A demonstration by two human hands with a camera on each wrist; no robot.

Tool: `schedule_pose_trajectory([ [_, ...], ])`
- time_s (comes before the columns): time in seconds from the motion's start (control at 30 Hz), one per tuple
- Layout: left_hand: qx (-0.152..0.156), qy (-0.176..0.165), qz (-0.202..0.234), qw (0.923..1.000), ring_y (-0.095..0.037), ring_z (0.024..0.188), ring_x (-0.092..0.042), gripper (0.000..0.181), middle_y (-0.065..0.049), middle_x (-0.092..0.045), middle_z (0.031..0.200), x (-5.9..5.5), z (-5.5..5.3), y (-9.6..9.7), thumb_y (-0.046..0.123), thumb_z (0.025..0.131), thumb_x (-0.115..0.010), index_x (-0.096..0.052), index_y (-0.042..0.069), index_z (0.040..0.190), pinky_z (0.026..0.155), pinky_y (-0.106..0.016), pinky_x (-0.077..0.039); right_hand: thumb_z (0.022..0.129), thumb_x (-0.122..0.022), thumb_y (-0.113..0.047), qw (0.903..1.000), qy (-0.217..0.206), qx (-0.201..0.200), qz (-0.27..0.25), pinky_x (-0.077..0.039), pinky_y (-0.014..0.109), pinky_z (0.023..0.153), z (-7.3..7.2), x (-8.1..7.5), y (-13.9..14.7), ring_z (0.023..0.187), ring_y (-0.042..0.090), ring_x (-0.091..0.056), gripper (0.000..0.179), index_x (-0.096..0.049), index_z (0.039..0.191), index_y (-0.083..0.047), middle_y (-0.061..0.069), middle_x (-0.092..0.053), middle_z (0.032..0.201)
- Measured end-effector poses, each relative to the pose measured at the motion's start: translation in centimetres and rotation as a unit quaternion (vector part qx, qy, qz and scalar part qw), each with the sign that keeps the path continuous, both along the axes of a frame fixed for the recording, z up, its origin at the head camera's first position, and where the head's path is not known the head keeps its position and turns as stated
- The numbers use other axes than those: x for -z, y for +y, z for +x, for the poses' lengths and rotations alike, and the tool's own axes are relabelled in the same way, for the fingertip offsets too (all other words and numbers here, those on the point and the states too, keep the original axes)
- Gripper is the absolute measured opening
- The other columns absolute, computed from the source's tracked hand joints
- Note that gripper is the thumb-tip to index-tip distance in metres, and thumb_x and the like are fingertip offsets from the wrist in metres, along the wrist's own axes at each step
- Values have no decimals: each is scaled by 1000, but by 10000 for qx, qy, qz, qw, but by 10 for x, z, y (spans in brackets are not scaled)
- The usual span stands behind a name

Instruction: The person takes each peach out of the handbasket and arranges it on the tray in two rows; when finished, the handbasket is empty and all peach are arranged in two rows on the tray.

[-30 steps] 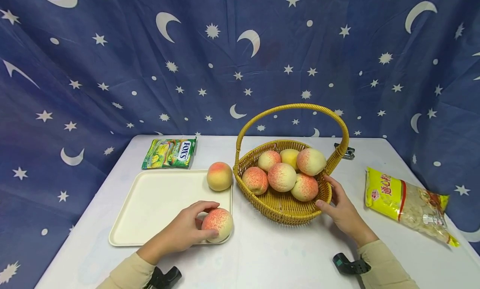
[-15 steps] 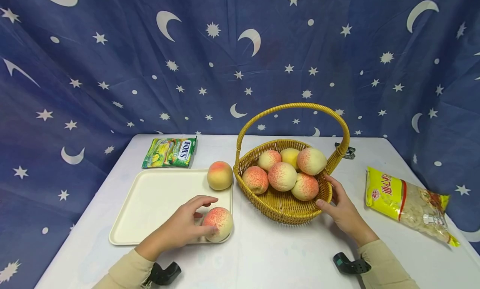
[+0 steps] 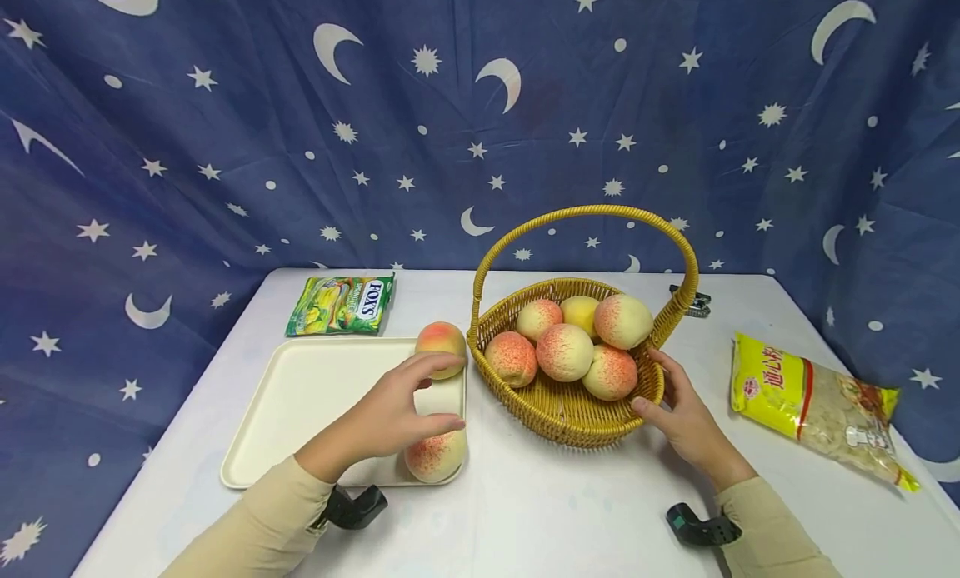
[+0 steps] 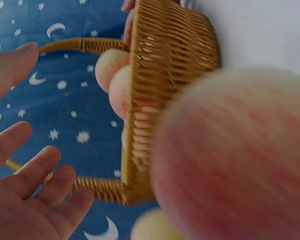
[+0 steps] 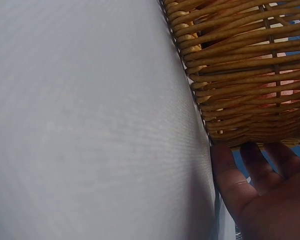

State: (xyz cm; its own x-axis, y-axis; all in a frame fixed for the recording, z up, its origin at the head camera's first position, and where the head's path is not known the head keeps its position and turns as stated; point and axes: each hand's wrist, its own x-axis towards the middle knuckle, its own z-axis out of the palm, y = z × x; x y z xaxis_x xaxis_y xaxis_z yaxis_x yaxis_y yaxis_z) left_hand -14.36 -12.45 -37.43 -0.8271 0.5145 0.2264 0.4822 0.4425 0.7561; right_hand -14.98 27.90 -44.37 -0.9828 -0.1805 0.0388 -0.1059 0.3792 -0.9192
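My left hand [image 3: 386,416] is held over the right side of a cream tray [image 3: 315,416], fingers and thumb spread, nothing between them. One red-and-cream peach [image 3: 435,460] sits in the tray's near right corner, partly covered by my thumb. Another, orange-yellow peach [image 3: 441,338] lies at the far right corner, just beyond my fingertips. A wicker basket [image 3: 555,424] with a tall handle contains several peaches [image 3: 564,353]. My right hand [image 3: 690,428] grips the basket's right rim, its thumb over the edge. In the right wrist view, fingers [image 5: 235,185] press against the woven side.
Behind the tray lies a green FOX'S candy bag [image 3: 341,305]. A yellow-and-clear pasta bag [image 3: 817,407] is at the right side of the white table [image 3: 570,520]. Beyond the basket's right end is a small dark metal object [image 3: 699,305]. A blue star-patterned curtain [image 3: 420,170] hangs behind.
My left hand has let go of the near peach, spread its fingers and risen away from it toward the far peach. The right hand and basket stay in place.
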Motion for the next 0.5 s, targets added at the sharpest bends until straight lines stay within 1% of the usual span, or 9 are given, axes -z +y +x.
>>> schedule_pose_trajectory([
  [0.13, 118, 112, -63, 9998, -26, 131, -48, 69, -8, -53, 142, -14, -11, 24, 21, 82, -84, -53, 4, 141, 105, -44, -43, 99, -62, -12, 10000, -16, 3, 12, -16, 73, 108, -1, 0, 0, 140, 56, -20, 83, -6, 159, -5, 34, -16, 158],
  [0.2, 224, 186, -62, 9996, -27, 130, -49, 70, -8, -53, 142, -18, -17, 36, 22, 82, -84, -53, 4, 141, 105, -42, -43, 98, -62, -12, 10000, -30, 6, -14, -16, 73, 108, -1, 0, -1, 141, 56, -20, 83, -6, 159, -5, 34, -15, 158],
  [0.3, 365, 218, -65, 9991, -28, 128, -50, 71, -8, -53, 141, -22, -25, 53, 23, 81, -84, -52, 4, 142, 104, -43, -44, 98, -62, -12, 10000, -43, 10, -49, -15, 73, 109, 0, 0, -1, 141, 56, -18, 84, -6, 159, -5, 34, -13, 158],
  [0.37, 401, 234, -129, 9988, -27, 128, -50, 70, -7, -53, 141, -24, -31, 64, 25, 81, -84, -52, 6, 142, 104, -43, -44, 98, -63, -12, 10000, -54, 14, -68, -14, 73, 109, 0, -1, -1, 142, 56, -16, 84, -6, 159, -6, 34, -12, 159],
  [0.5, 428, 232, -356, 9982, -21, 132, -46, 70, -5, -51, 144, -27, -43, 85, 28, 82, -83, -53, 8, 142, 107, -40, -40, 98, -63, -13, 10000, -66, 25, -52, -13, 73, 109, 0, -1, -1, 142, 56, -15, 84, -6, 159, -6, 33, -11, 159],
])
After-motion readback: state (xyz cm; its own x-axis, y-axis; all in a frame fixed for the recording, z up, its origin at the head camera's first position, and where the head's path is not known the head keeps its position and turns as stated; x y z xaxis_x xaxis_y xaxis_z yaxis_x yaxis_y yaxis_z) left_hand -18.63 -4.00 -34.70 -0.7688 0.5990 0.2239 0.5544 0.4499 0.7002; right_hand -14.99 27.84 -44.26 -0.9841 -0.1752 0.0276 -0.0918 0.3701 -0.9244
